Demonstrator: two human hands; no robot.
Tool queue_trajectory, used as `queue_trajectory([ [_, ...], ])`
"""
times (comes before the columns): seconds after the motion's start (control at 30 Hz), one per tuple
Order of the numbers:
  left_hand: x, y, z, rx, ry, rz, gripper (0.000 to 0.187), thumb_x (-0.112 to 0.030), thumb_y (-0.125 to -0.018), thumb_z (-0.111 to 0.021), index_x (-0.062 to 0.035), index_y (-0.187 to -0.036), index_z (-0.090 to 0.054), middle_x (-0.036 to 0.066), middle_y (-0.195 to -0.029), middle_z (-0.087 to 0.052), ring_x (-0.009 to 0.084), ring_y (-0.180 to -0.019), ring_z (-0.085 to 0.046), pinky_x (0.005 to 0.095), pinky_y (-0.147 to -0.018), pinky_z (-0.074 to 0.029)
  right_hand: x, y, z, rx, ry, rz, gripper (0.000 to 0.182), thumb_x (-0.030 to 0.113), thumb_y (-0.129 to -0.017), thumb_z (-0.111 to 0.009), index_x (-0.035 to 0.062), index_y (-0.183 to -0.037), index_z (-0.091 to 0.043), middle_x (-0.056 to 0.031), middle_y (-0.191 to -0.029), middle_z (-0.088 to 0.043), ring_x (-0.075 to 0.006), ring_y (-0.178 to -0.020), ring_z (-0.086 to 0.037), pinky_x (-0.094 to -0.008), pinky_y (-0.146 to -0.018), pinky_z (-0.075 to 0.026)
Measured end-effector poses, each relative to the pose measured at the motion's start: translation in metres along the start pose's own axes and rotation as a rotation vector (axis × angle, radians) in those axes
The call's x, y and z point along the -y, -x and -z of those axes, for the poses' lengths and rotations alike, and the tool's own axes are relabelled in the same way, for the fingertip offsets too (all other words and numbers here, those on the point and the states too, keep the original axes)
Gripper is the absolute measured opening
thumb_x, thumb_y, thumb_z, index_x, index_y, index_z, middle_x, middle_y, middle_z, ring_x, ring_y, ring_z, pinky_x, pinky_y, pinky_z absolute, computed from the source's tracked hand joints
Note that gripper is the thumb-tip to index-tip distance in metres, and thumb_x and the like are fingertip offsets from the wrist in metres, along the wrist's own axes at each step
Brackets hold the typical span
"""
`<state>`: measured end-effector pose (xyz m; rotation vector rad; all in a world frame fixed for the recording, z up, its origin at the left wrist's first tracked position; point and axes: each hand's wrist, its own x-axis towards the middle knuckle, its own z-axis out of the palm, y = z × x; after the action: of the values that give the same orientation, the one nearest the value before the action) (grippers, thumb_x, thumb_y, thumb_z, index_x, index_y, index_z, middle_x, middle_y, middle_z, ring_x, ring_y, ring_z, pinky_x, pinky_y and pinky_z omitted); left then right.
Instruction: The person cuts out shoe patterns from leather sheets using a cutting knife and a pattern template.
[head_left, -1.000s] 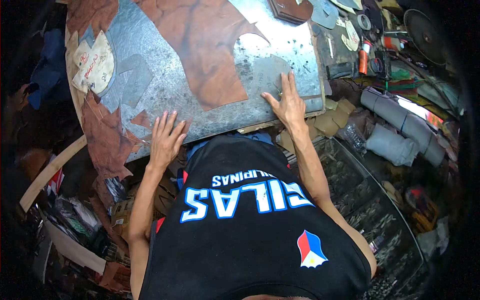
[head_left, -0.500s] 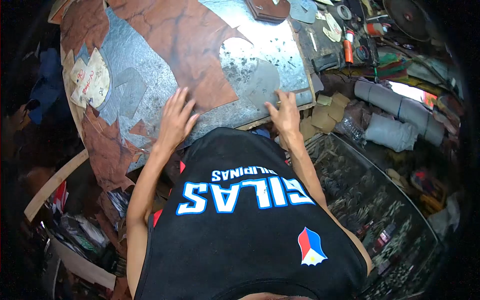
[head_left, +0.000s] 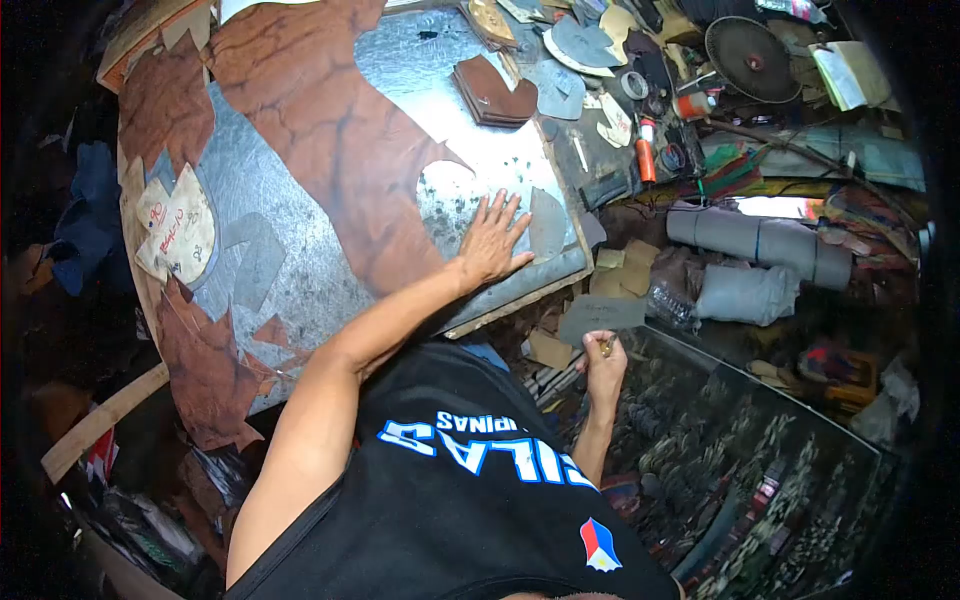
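Note:
My left hand [head_left: 490, 242] lies with fingers spread on the metal-topped table [head_left: 300, 235], between the brown leather [head_left: 350, 150] and a grey curved template [head_left: 547, 225]. Off the table's near right corner, my right hand [head_left: 605, 362] pinches the lower edge of a flat grey template piece [head_left: 602, 317]. A dark ring shows on a finger of that hand. White paper patterns with red writing [head_left: 177, 228] and a grey template [head_left: 252, 262] rest on the left part of the table.
Stacked brown pieces [head_left: 492, 92] sit at the back of the table. Beyond it are a tape roll [head_left: 634, 85], an orange-red bottle [head_left: 645, 160] and a round fan-like disc [head_left: 753, 60]. Rolled grey material [head_left: 760, 245] lies right, above a glass-topped case [head_left: 740, 440].
My left hand has moved right across the table. My right hand has left the table edge and now holds a grey template piece out to the right. The view has shifted.

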<state>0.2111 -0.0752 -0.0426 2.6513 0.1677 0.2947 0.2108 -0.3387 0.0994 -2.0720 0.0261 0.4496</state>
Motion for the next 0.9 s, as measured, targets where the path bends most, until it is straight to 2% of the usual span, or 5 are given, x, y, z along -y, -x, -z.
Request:
queue_trajectory([
  [0.3,-0.007,0.050,0.110,0.294,1.141,0.187,0.043,-0.035,-0.095,-0.059,0.0008,-0.118,-0.063,0.011,-0.106,-0.068,0.0181,-0.098,-0.062,0.0330,-0.085,-0.050,0.054,-0.022,-0.063,0.555,0.328,0.228,0.012,0.010,-0.088,-0.066,0.0017,-0.097,-0.062,0.0007,-0.073,-0.057,-0.0050,-0.051,-0.048,-0.0214,-0.046,-0.039],
  [0.33,-0.007,0.065,0.095,-0.060,1.242,0.196,0.026,-0.026,-0.089,-0.064,-0.0019,-0.100,-0.066,0.007,-0.078,-0.063,0.0113,-0.075,-0.055,0.0329,-0.066,-0.047,0.062,-0.029,-0.076,0.526,0.232,0.263,0.016,0.010,-0.088,-0.066,0.0012,-0.101,-0.062,-0.0004,-0.076,-0.057,-0.0051,-0.051,-0.049,-0.0216,-0.046,-0.039],
  [0.53,0.026,0.133,0.107,-0.346,1.621,0.826,0.033,-0.018,-0.093,-0.064,0.0031,-0.118,-0.059,0.002,-0.087,-0.067,0.0088,-0.077,-0.060,0.0249,-0.069,-0.049,0.066,-0.061,-0.154,0.726,0.095,0.046,0.029,0.011,-0.090,-0.065,-0.0032,-0.114,-0.056,-0.0016,-0.076,-0.057,-0.0072,-0.053,-0.051,-0.0221,-0.047,-0.041],
  [0.73,0.079,0.180,0.131,-0.448,0.212,0.735,0.057,-0.031,-0.081,-0.075,-0.0020,-0.127,-0.056,0.015,-0.121,-0.063,0.0298,-0.116,-0.057,0.0394,-0.096,-0.046,0.072,-0.088,-0.229,0.885,0.111,0.073,0.025,0.011,-0.090,-0.064,-0.0029,-0.111,-0.060,0.0007,-0.067,-0.057,-0.0067,-0.052,-0.051,-0.0217,-0.047,-0.041],
  [0.9,0.095,0.195,0.119,-0.253,0.000,0.477,0.064,-0.041,-0.077,-0.076,-0.0026,-0.125,-0.059,0.012,-0.135,-0.055,0.0354,-0.135,-0.039,0.0493,-0.108,-0.032,0.072,-0.082,-0.244,0.891,0.299,0.135,0.026,0.010,-0.087,-0.064,-0.0011,-0.110,-0.064,-0.0052,-0.068,-0.061,-0.0101,-0.057,-0.057,-0.0270,-0.051,-0.046],
])
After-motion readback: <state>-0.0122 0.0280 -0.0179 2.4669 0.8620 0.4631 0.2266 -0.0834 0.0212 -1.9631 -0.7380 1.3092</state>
